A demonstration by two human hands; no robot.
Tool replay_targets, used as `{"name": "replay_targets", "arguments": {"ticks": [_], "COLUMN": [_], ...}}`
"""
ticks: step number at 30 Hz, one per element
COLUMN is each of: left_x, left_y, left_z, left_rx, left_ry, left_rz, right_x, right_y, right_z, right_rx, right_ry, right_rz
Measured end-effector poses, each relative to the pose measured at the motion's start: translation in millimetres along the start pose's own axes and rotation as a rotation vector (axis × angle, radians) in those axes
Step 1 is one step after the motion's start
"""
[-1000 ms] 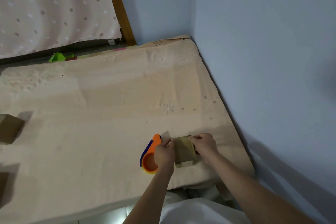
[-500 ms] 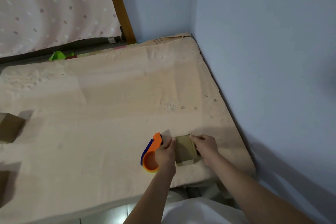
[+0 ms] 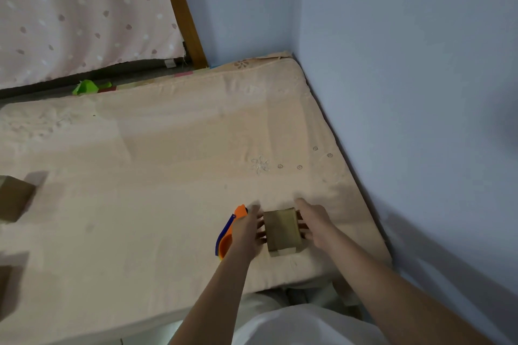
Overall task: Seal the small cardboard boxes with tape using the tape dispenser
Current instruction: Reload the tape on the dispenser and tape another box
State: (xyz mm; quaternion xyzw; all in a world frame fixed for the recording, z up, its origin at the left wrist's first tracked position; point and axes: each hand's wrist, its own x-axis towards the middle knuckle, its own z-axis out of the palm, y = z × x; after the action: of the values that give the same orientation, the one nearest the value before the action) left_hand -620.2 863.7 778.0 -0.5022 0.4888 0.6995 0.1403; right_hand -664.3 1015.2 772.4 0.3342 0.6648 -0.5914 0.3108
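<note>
A small brown cardboard box (image 3: 281, 228) stands on the beige mattress (image 3: 157, 182) near its front right corner. My left hand (image 3: 248, 232) is at the box's left side with its fingers stretched forward, blurred. It lies over an orange and blue tape dispenser (image 3: 226, 235), which it partly hides. My right hand (image 3: 315, 223) is at the box's right side, its fingers mostly straight and touching the box wall. Neither hand grips the box.
Another cardboard box (image 3: 14, 199) sits at the mattress's left edge, and a further one (image 3: 5, 286) shows lower left. The blue wall (image 3: 406, 92) runs close along the right. A green scrap (image 3: 87, 87) lies behind the mattress, under a dotted curtain (image 3: 78, 8).
Both hands have opened: the fingers that were curled on top of the box now stretch forward along its sides. The box and dispenser stay in place.
</note>
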Motion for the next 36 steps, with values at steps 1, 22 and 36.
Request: {"name": "replay_targets", "arguments": {"ticks": [1, 22, 36], "left_x": [5, 7, 4], "left_y": [4, -7, -13], "left_z": [1, 2, 16], "left_rx": [0.059, 0.374, 0.482], "left_ry": [0.005, 0.017, 0.178], "left_rz": [-0.003, 0.278, 0.323], "right_x": [2, -3, -9], "right_y": [-4, -2, 5], "right_z": [2, 4, 16], "right_rx": [-0.024, -0.386, -0.479], "right_ry": [0.007, 0.135, 0.255], "right_rz": [0.023, -0.256, -0.266]}}
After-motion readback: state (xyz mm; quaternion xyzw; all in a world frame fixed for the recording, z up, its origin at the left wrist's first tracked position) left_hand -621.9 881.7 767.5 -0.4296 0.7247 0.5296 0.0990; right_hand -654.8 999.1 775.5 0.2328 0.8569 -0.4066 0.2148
